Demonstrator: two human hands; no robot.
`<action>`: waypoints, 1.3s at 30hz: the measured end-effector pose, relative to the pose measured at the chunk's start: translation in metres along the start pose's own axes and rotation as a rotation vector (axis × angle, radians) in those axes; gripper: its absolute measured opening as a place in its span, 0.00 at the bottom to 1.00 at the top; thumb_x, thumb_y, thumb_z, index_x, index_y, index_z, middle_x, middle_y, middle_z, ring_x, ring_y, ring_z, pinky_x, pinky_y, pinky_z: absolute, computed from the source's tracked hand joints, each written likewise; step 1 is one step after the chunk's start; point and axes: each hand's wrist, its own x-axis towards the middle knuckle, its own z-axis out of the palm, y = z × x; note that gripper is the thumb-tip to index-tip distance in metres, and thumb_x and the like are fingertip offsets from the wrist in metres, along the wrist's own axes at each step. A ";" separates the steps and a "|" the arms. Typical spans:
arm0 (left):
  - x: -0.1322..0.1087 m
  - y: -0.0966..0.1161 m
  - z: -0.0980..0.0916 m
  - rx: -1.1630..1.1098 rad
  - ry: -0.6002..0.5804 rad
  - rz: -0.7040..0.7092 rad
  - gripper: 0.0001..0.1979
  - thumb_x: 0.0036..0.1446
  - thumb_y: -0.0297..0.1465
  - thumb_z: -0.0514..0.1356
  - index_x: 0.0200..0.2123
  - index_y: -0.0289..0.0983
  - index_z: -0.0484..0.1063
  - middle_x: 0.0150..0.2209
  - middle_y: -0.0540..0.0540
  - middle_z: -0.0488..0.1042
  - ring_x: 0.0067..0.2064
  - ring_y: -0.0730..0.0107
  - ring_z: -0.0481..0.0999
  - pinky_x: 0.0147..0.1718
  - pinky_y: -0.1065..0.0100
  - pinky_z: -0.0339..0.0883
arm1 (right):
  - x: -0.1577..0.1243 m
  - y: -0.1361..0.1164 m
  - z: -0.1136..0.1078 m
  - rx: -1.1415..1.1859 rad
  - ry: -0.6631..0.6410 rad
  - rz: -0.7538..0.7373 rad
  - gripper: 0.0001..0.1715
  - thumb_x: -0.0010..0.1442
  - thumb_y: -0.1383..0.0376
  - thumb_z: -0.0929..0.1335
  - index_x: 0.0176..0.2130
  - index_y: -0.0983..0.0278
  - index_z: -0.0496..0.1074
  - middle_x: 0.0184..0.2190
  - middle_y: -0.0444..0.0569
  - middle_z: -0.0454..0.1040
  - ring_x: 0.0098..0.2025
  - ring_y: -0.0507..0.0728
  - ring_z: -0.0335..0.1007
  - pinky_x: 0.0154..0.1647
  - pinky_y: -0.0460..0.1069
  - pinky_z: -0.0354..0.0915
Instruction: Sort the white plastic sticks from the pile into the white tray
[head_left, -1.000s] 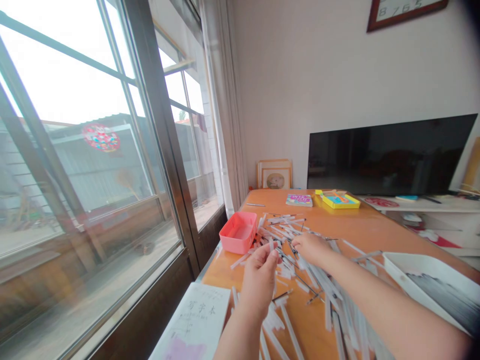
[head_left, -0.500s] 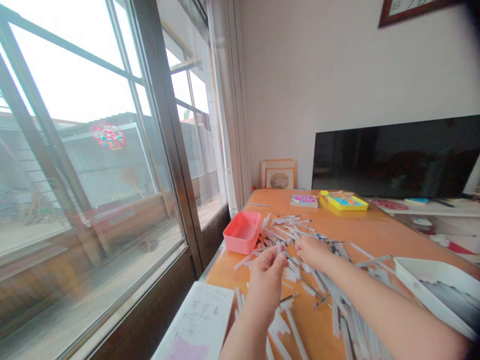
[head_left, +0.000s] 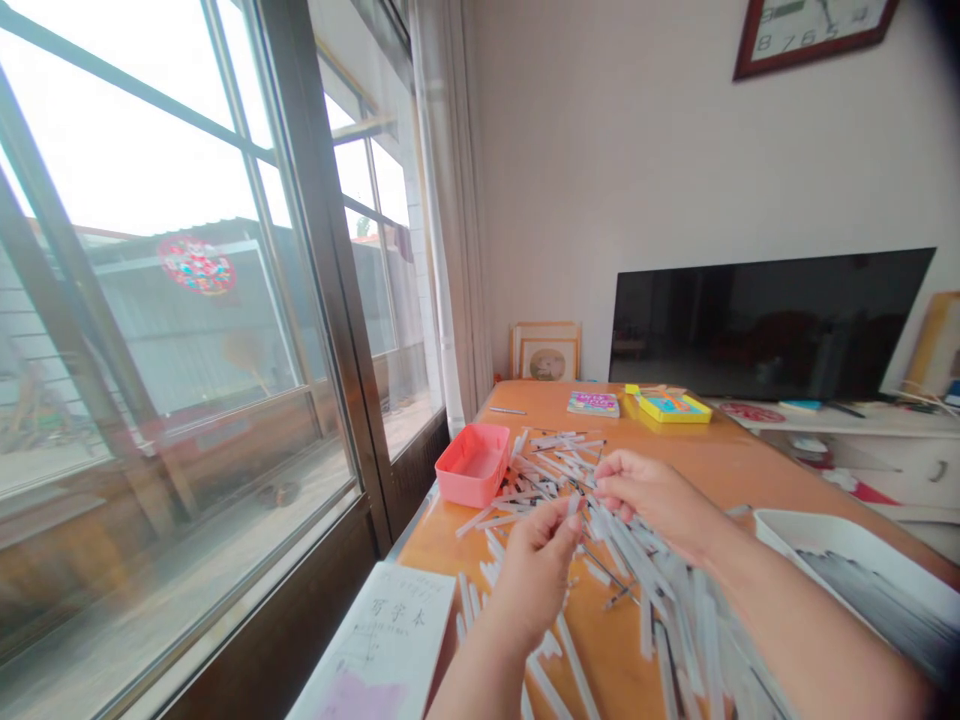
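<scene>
My left hand (head_left: 541, 562) is closed, pinching a small translucent white pen piece (head_left: 574, 504) between thumb and fingers. Just to its right, my right hand (head_left: 651, 498) has its fingers curled together over the pile; what they hold, if anything, is too small to make out. Below and around both hands lie many loose translucent pen barrels (head_left: 576, 660), mixed with thin dark pen parts (head_left: 660, 650). A pink plastic basket (head_left: 459, 487) stands beyond my left hand. By my right forearm sits a white tray (head_left: 780, 525) holding many thin dark-and-clear sticks.
A white writing booklet (head_left: 390, 625) lies at the table's near left edge. Toward the far end are a colourful booklet (head_left: 592, 403), a yellow tray (head_left: 679, 414) and a pen (head_left: 508, 411). A glass door (head_left: 225, 350) borders the left side; a television (head_left: 757, 330) stands behind.
My right hand has lifted slightly and its fingers now show more, curled close to the left hand. My left hand still pinches the small piece. The camera view has turned slightly right and up.
</scene>
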 end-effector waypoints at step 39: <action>-0.003 0.008 0.008 0.345 -0.170 0.162 0.16 0.67 0.36 0.54 0.50 0.41 0.79 0.38 0.47 0.75 0.40 0.65 0.69 0.46 0.65 0.61 | -0.046 -0.029 -0.013 -0.285 -0.076 -0.195 0.09 0.58 0.62 0.66 0.36 0.60 0.77 0.30 0.44 0.80 0.35 0.58 0.74 0.36 0.48 0.66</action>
